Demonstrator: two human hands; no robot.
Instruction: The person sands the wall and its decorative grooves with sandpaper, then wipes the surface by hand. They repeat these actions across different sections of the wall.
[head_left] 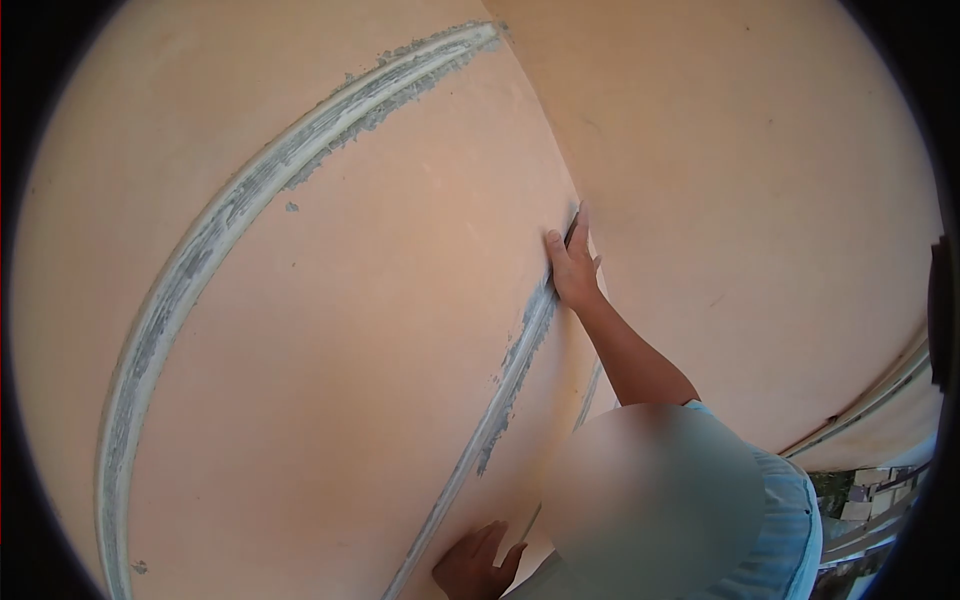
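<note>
My right hand (574, 266) is raised to the upper end of a straight moulding (508, 392), close to the wall corner. Its thumb and fingers straddle a narrow dark thing that I cannot make out. Grey, patchy filler borders the moulding below this hand. Low in the view, my left hand (482, 562) rests by the wall with its fingers stretched and its thumb apart. The straight moulding passes just left of it. A thin greenish line (531, 522) shows by the thumb.
A curved moulding (190, 265) with grey patches arcs across the peach wall (330, 330) at the left. The adjoining wall (760, 170) meets it at a slanting corner. Light-blue clothing (790, 500) and a blurred area fill the lower right. Another moulding (865, 403) and rails lie beyond.
</note>
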